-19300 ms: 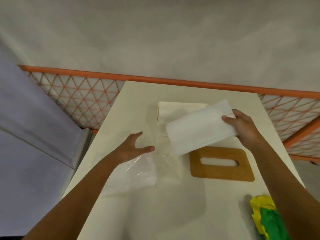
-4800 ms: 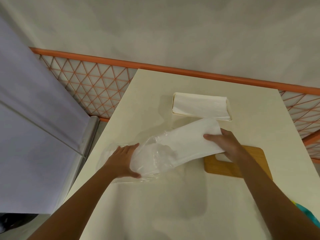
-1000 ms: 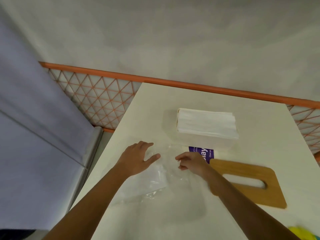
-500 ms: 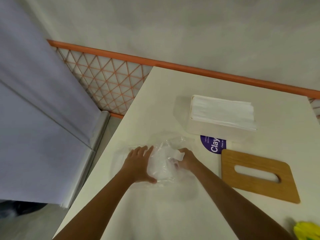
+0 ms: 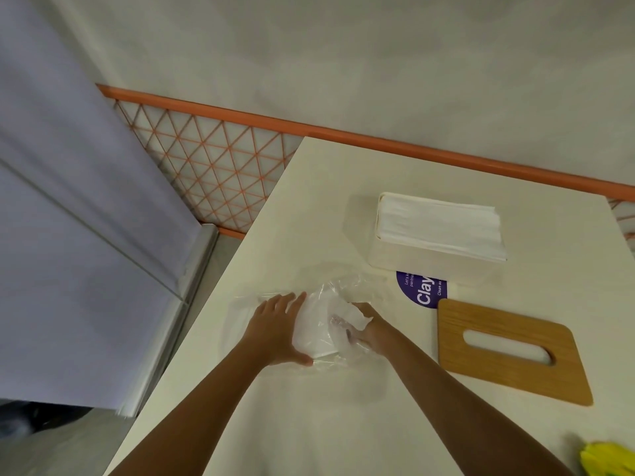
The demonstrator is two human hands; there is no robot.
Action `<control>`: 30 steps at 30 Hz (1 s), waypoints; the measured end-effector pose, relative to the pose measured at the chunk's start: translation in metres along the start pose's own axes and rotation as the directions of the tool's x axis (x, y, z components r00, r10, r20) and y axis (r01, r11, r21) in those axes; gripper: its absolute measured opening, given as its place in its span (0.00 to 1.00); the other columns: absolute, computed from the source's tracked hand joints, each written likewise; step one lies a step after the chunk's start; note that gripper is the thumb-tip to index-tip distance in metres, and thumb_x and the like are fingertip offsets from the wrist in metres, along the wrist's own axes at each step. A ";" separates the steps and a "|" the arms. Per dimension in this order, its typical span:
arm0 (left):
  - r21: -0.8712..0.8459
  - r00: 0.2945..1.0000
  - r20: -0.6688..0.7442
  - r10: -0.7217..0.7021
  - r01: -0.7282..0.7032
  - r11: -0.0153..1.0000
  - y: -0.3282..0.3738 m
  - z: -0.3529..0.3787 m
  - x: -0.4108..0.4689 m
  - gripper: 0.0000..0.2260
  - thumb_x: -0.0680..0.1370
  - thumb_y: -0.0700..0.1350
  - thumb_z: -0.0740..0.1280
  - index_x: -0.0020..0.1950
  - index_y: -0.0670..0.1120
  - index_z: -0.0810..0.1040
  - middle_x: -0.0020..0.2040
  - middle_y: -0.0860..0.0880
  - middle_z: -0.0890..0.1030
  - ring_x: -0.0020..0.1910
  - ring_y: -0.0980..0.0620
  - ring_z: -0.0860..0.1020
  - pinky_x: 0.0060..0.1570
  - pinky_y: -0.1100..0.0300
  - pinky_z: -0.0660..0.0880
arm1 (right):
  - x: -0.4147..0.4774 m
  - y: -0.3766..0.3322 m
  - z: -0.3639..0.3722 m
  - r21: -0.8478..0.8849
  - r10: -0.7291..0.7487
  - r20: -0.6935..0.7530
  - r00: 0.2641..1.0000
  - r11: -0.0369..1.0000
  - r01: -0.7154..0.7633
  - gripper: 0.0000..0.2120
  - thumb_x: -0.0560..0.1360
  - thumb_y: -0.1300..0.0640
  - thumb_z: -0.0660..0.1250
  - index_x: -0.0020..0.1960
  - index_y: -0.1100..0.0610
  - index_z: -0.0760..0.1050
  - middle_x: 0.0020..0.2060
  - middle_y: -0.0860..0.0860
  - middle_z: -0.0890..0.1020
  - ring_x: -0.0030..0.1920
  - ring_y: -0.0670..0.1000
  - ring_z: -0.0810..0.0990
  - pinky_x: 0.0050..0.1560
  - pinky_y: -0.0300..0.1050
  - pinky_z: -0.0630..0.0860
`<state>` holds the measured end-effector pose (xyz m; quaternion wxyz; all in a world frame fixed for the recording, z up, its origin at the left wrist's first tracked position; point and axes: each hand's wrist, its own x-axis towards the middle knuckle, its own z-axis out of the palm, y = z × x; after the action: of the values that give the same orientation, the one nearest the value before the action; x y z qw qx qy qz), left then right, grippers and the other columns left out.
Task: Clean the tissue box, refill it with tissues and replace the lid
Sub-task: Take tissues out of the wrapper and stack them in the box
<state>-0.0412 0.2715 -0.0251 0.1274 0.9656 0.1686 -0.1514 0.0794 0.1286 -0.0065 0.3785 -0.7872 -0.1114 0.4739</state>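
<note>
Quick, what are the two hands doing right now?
Left hand: open, flat fingers pressing on the plastic wrapper.
Right hand: closed, scrunching the same wrapper.

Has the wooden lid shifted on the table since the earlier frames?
No. The wooden lid still lies flat beside the purple sticker, nearer the person than the tissue box, as before.

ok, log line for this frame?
left grip: flat on clear plastic wrapper | right grip: pinching wrapper | white rectangular tissue box: full, uncovered | brown wooden slotted lid: off, lying flat
</note>
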 end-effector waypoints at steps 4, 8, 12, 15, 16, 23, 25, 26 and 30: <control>-0.019 1.000 -0.023 0.010 -0.011 1.000 -0.002 0.000 -0.001 0.53 0.61 0.68 0.72 0.77 0.50 0.49 0.76 0.51 0.58 0.74 0.49 0.58 0.74 0.53 0.55 | 0.001 0.004 -0.013 0.059 -0.045 -0.084 0.995 0.997 0.050 0.18 0.73 0.74 0.59 0.60 0.62 0.75 0.55 0.59 0.79 0.57 0.60 0.77 0.47 0.46 0.73; -0.025 1.000 -0.016 0.008 -0.008 1.000 -0.001 -0.002 -0.002 0.53 0.61 0.67 0.72 0.77 0.50 0.49 0.76 0.51 0.59 0.74 0.50 0.59 0.74 0.53 0.57 | -0.001 0.007 -0.028 0.248 0.045 -0.111 0.993 0.969 -0.016 0.13 0.76 0.67 0.59 0.57 0.61 0.75 0.50 0.57 0.78 0.51 0.58 0.77 0.51 0.49 0.73; -0.005 1.000 -0.009 0.004 -0.004 1.000 0.000 -0.005 -0.003 0.53 0.61 0.67 0.72 0.77 0.50 0.49 0.76 0.52 0.59 0.74 0.51 0.59 0.73 0.54 0.56 | -0.008 0.013 -0.034 0.222 0.053 -0.165 0.985 0.975 -0.016 0.15 0.78 0.64 0.57 0.64 0.59 0.70 0.57 0.57 0.76 0.54 0.57 0.76 0.47 0.48 0.76; -0.005 1.000 0.024 0.006 -0.006 1.000 0.001 -0.009 -0.005 0.53 0.62 0.67 0.72 0.77 0.49 0.48 0.76 0.52 0.57 0.75 0.51 0.57 0.74 0.53 0.54 | -0.011 0.018 -0.046 0.205 0.031 -0.242 0.970 0.978 0.020 0.17 0.78 0.61 0.59 0.67 0.58 0.68 0.61 0.57 0.75 0.59 0.58 0.75 0.51 0.49 0.77; -0.008 0.999 0.047 0.010 -0.009 1.000 0.002 -0.011 -0.005 0.53 0.61 0.68 0.72 0.77 0.49 0.48 0.77 0.51 0.56 0.75 0.50 0.56 0.74 0.53 0.53 | -0.014 0.020 -0.051 0.209 0.029 -0.264 0.964 0.977 0.028 0.17 0.78 0.61 0.59 0.67 0.58 0.68 0.61 0.57 0.75 0.59 0.58 0.75 0.52 0.49 0.77; -0.137 0.969 0.247 -0.016 0.051 0.989 0.002 -0.031 -0.006 0.67 0.43 0.82 0.56 0.77 0.50 0.46 0.77 0.51 0.52 0.76 0.47 0.52 0.74 0.48 0.52 | -0.046 0.026 -0.100 0.209 -0.019 -0.385 0.923 0.972 0.107 0.15 0.77 0.63 0.59 0.63 0.61 0.72 0.59 0.58 0.77 0.56 0.59 0.76 0.54 0.50 0.71; -0.211 0.965 0.257 -0.049 0.105 0.972 0.007 -0.040 -0.006 0.65 0.46 0.80 0.61 0.77 0.50 0.48 0.77 0.51 0.53 0.76 0.48 0.54 0.73 0.48 0.57 | -0.057 0.024 -0.118 0.220 -0.017 -0.423 0.906 0.968 0.121 0.15 0.78 0.62 0.59 0.64 0.60 0.71 0.58 0.55 0.76 0.55 0.57 0.75 0.56 0.49 0.72; -0.248 0.966 0.249 -0.061 0.125 0.961 0.011 -0.045 -0.005 0.61 0.52 0.77 0.64 0.77 0.50 0.49 0.77 0.51 0.53 0.76 0.48 0.55 0.73 0.49 0.58 | -0.063 0.023 -0.128 0.224 -0.018 -0.441 0.897 0.966 0.129 0.15 0.78 0.61 0.59 0.64 0.60 0.71 0.57 0.55 0.76 0.54 0.56 0.74 0.53 0.48 0.72; -0.350 0.986 0.126 -0.108 0.146 0.925 0.028 -0.066 0.008 0.39 0.71 0.68 0.60 0.76 0.51 0.53 0.76 0.50 0.56 0.75 0.48 0.56 0.73 0.48 0.58 | -0.090 0.014 -0.166 0.231 -0.059 -0.503 0.862 0.952 0.200 0.15 0.77 0.62 0.60 0.63 0.60 0.72 0.54 0.55 0.76 0.51 0.54 0.74 0.45 0.44 0.72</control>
<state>-0.0070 0.2678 0.0389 0.2995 0.9040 0.2487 -0.1766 0.1669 -0.0108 0.0873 0.5312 -0.8118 0.0018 0.2427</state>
